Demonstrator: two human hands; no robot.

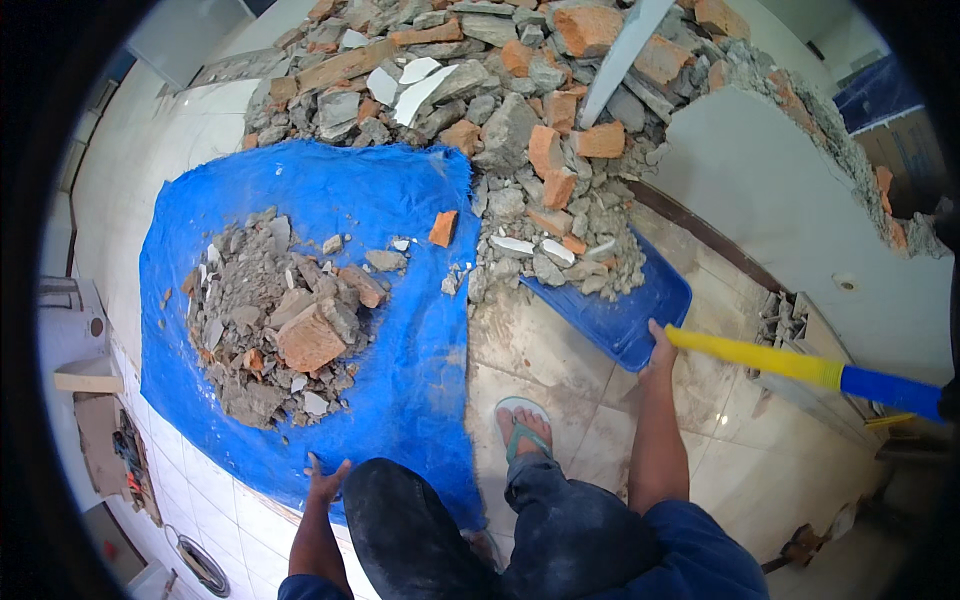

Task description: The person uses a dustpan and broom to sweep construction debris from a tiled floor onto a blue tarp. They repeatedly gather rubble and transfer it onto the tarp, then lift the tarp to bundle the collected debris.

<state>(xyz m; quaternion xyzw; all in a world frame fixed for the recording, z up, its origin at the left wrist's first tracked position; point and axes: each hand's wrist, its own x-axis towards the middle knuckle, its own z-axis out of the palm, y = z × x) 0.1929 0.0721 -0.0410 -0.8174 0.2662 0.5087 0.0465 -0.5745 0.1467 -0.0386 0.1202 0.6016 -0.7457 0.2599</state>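
The right hand (pixel 660 350) is gripping the yellow handle (pixel 755 357) of a blue shovel (pixel 630 310), whose scoop is lying loaded against the rubble heap (pixel 520 110) at the tarp's right edge. The left hand (pixel 325 482), fingers spread wide, is pressing the blue tarp (pixel 400 380) at its near edge, just below a smaller debris pile (pixel 280 330).

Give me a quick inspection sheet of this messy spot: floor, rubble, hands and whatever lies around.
Surface: pale tiled floor, dusty.
Job's things: blue scoop with yellow-and-blue handle, loaded with rubble; blue tarp bearing a small rubble heap.
Clutter: big pile of broken bricks and concrete.
Hands: right hand on the scoop by its handle; left hand at the tarp edge.
Cables: coiled hose or cable, lower left.
Surroundings: broken wall, sandalled foot.
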